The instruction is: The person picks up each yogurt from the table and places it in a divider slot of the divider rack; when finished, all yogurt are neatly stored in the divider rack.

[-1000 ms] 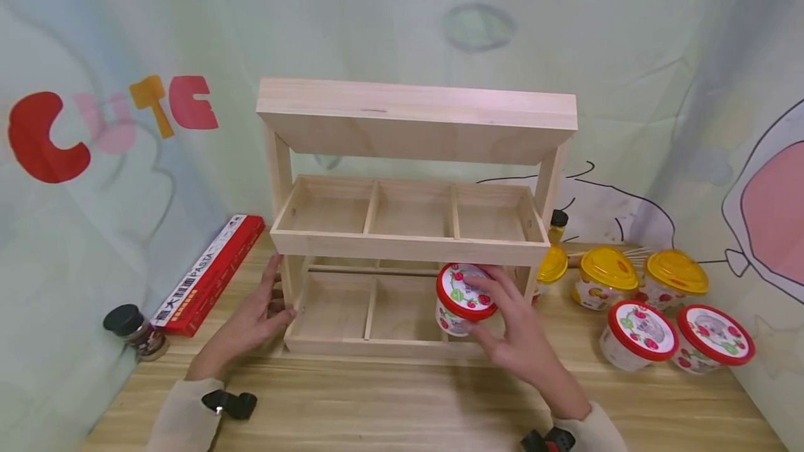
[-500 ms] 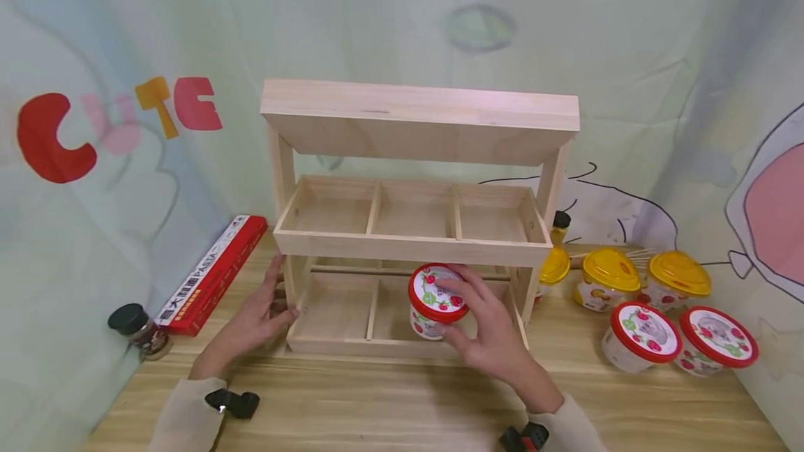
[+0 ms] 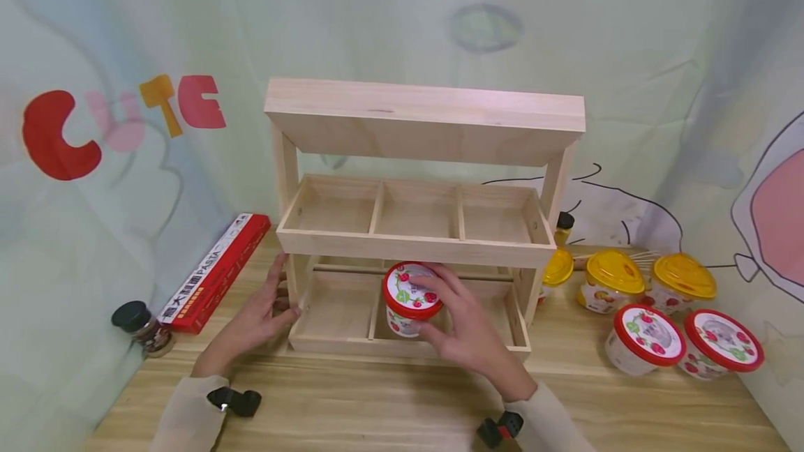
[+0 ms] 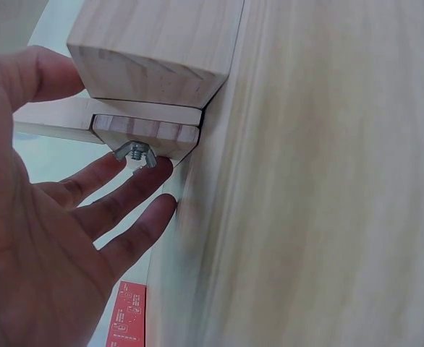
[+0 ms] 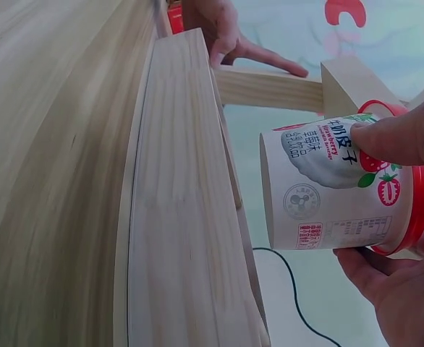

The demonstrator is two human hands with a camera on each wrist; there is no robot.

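A two-tier wooden rack [image 3: 414, 248] with a divided tray on each level stands before me. My right hand [image 3: 467, 333] grips a strawberry milk cup [image 3: 412, 293] by its red-lidded top, thumb on one side and fingers on the other. It holds the cup upright above the lower tray [image 3: 333, 346], over its middle compartment; in the right wrist view the cup's base stands apart from the front board [image 5: 179, 166]. At the rack's left end, my left hand [image 3: 251, 323] touches the upright and tray corner, fingers loosely extended near a wing nut [image 4: 136, 152].
A red pasta box [image 3: 215, 274] and a dark-capped spice jar [image 3: 143, 328] are at the left. To the right are two red-lidded cups [image 3: 647, 339], several yellow-lidded cups [image 3: 612, 281] and a black-capped bottle [image 3: 563, 229]. A patterned curtain [image 3: 402, 12] hangs behind.
My right hand has carried the strawberry milk cup leftward along the front of the lower tray, from the right compartment to the middle one. The left hand stays at the rack's left end.
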